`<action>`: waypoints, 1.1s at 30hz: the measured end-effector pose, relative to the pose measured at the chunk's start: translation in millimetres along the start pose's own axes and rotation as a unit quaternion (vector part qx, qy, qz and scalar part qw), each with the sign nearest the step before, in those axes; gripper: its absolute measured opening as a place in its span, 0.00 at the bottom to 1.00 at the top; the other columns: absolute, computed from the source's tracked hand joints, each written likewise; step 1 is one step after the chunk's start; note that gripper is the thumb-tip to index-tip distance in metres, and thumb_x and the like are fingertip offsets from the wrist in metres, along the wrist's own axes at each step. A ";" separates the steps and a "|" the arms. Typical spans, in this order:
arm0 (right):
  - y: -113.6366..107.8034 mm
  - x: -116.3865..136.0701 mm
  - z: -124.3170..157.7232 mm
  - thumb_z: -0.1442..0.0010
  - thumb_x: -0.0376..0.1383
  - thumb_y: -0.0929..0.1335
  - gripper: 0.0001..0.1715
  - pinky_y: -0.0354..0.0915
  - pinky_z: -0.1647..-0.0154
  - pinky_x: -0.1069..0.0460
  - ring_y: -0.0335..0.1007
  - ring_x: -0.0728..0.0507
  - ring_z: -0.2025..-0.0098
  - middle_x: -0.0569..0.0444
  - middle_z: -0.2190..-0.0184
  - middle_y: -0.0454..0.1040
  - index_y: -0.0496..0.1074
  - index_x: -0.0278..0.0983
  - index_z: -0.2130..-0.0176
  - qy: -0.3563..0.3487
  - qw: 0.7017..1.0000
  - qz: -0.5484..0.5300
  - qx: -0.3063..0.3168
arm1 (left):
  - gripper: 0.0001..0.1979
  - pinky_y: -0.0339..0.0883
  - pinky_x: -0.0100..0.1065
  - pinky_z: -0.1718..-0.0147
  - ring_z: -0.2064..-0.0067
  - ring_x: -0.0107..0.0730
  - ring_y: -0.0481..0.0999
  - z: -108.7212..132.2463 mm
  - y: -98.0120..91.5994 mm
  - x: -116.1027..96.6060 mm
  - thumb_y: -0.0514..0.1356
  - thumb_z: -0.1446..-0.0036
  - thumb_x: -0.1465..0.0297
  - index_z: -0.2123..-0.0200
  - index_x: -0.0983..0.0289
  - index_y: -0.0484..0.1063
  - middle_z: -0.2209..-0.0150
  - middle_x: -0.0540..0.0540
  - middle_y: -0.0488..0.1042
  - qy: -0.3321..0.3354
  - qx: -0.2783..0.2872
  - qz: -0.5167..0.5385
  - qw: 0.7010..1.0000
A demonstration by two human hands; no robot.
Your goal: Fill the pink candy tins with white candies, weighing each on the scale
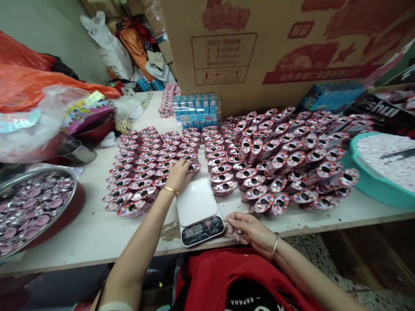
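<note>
My left hand (pixel 180 176) reaches past the kitchen scale (pixel 198 202), its fingers closed around one small oval container (pixel 195 168) at the edge of the left-hand rows. The scale has a white platform and a black display panel; nothing rests on it. Beside its lower right corner is my right hand (pixel 247 228), palm partly turned up and fingers curled together. Tiny pale bits seem to show at those fingers, too small to make out. Red-and-white patterned containers (pixel 142 184) stand in rows, with dark openings on top. Some containers (pixel 226 187) right of the scale show white pieces inside.
At the left stands a metal basin (pixel 76 203) of pink and silvery caps. A teal basin (pixel 359 172) of small pale pieces is at the right. Behind the rows are a blue wrapped pack (pixel 196 108) and a large cardboard box (pixel 259 56). Orange bags (pixel 35 82) lie back left.
</note>
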State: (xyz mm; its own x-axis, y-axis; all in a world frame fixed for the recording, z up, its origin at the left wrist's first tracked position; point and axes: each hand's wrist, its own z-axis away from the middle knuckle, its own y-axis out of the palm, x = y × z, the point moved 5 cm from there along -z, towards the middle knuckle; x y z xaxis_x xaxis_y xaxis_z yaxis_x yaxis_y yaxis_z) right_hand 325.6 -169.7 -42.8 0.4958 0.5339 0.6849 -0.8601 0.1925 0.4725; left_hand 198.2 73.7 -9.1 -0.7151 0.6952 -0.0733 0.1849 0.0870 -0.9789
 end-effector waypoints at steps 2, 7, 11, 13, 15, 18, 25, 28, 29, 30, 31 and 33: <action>-4.9 -1.4 3.0 0.52 0.47 0.72 0.23 0.43 0.85 0.60 0.56 0.56 0.81 0.57 0.76 0.66 0.68 0.32 0.64 -0.003 1.000 -0.006 -0.008 | 0.17 0.54 0.43 0.57 0.52 0.46 0.67 -4.6 2.3 0.7 0.57 0.45 0.67 0.51 0.62 0.65 0.53 0.61 0.68 -0.015 -0.018 -0.010 1.000; -15.3 -8.7 5.4 0.53 0.47 0.73 0.24 0.43 0.85 0.60 0.56 0.56 0.81 0.57 0.76 0.66 0.68 0.31 0.64 0.008 0.999 -0.031 -0.028 | 0.17 0.53 0.45 0.51 0.46 0.45 0.62 15.8 -16.0 -55.6 0.57 0.44 0.62 0.52 0.59 0.66 0.47 0.60 0.65 0.069 -0.098 0.055 0.991; -18.4 -14.8 6.1 0.55 0.43 0.74 0.22 0.48 0.84 0.60 0.58 0.56 0.79 0.56 0.75 0.68 0.68 0.32 0.65 0.010 0.998 -0.056 -0.028 | 0.10 0.49 0.47 0.46 0.40 0.44 0.57 35.2 -6.1 -125.8 0.56 0.44 0.62 0.60 0.59 0.69 0.43 0.56 0.62 0.184 -0.044 0.062 0.980; -19.8 -17.5 7.7 0.57 0.40 0.75 0.21 0.54 0.81 0.60 0.62 0.54 0.76 0.55 0.74 0.69 0.69 0.32 0.65 0.016 0.997 -0.067 -0.034 | 0.07 0.49 0.48 0.45 0.39 0.43 0.56 37.4 2.3 -143.0 0.55 0.42 0.66 0.65 0.61 0.70 0.42 0.56 0.62 0.172 -0.036 0.042 0.983; -21.0 -19.7 10.4 0.57 0.36 0.75 0.20 0.60 0.75 0.59 0.67 0.52 0.72 0.54 0.73 0.71 0.69 0.32 0.65 0.030 0.997 -0.070 -0.032 | 0.08 0.48 0.48 0.45 0.40 0.42 0.56 39.1 2.1 -148.9 0.53 0.40 0.69 0.68 0.62 0.70 0.43 0.55 0.63 0.159 -0.033 0.034 0.986; -23.1 -21.8 15.1 0.58 0.34 0.75 0.19 0.65 0.66 0.57 0.71 0.49 0.67 0.52 0.71 0.73 0.69 0.33 0.65 0.049 0.997 -0.064 -0.019 | 0.07 0.50 0.48 0.47 0.44 0.41 0.62 48.8 -21.5 -142.4 0.52 0.41 0.71 0.67 0.62 0.70 0.47 0.56 0.67 0.147 -0.019 0.054 0.987; -19.4 -24.6 12.6 0.53 0.42 0.74 0.18 0.62 0.77 0.59 0.69 0.53 0.75 0.54 0.75 0.71 0.68 0.32 0.73 0.046 0.998 -0.044 0.009 | 0.06 0.56 0.40 0.54 0.54 0.35 0.68 86.2 -67.1 -86.5 0.52 0.41 0.71 0.67 0.63 0.68 0.55 0.56 0.69 0.097 0.018 0.088 0.991; -14.0 -23.6 10.2 0.57 0.39 0.76 0.18 0.63 0.75 0.60 0.70 0.52 0.72 0.53 0.73 0.72 0.69 0.31 0.71 0.038 0.998 -0.052 0.007 | 0.06 0.55 0.42 0.53 0.54 0.36 0.68 94.1 -54.3 -70.1 0.53 0.41 0.70 0.67 0.62 0.69 0.55 0.56 0.69 0.082 0.036 0.073 0.993; -12.4 -23.3 10.4 0.58 0.38 0.76 0.18 0.64 0.73 0.59 0.71 0.51 0.70 0.53 0.72 0.72 0.70 0.31 0.70 0.039 0.998 -0.052 0.009 | 0.06 0.55 0.42 0.53 0.53 0.36 0.68 95.9 -50.2 -67.2 0.52 0.41 0.70 0.66 0.62 0.69 0.54 0.56 0.69 0.079 0.036 0.073 0.994; -11.2 -23.2 10.9 0.58 0.37 0.76 0.19 0.65 0.72 0.59 0.72 0.50 0.69 0.53 0.72 0.72 0.70 0.31 0.68 0.040 0.998 -0.049 0.011 | 0.06 0.55 0.42 0.52 0.52 0.36 0.68 97.7 -47.2 -65.2 0.52 0.41 0.69 0.65 0.62 0.69 0.54 0.56 0.69 0.078 0.032 0.079 0.993; -10.5 -23.2 11.6 0.59 0.37 0.76 0.20 0.66 0.71 0.58 0.72 0.50 0.68 0.52 0.72 0.72 0.70 0.31 0.67 0.041 0.998 -0.044 0.014 | 0.06 0.54 0.43 0.51 0.51 0.37 0.67 99.9 -45.4 -63.7 0.53 0.41 0.68 0.63 0.61 0.69 0.52 0.56 0.69 0.077 0.025 0.090 0.993; -11.0 -23.1 11.9 0.58 0.38 0.76 0.20 0.65 0.71 0.58 0.72 0.50 0.69 0.52 0.71 0.72 0.70 0.30 0.66 0.036 0.999 -0.026 0.020 | 0.12 0.54 0.43 0.48 0.47 0.40 0.65 106.0 -44.6 -58.9 0.56 0.43 0.63 0.56 0.60 0.67 0.49 0.58 0.67 0.064 -0.010 0.129 0.989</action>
State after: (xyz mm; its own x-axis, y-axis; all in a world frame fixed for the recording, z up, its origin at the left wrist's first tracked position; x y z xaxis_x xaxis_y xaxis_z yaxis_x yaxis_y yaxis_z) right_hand 325.0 -193.9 -57.2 0.5289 0.5822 0.6176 -0.8267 0.1889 0.5299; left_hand 160.6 -46.8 18.6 -0.5504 0.7810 -0.2950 0.3649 -0.0927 -0.9264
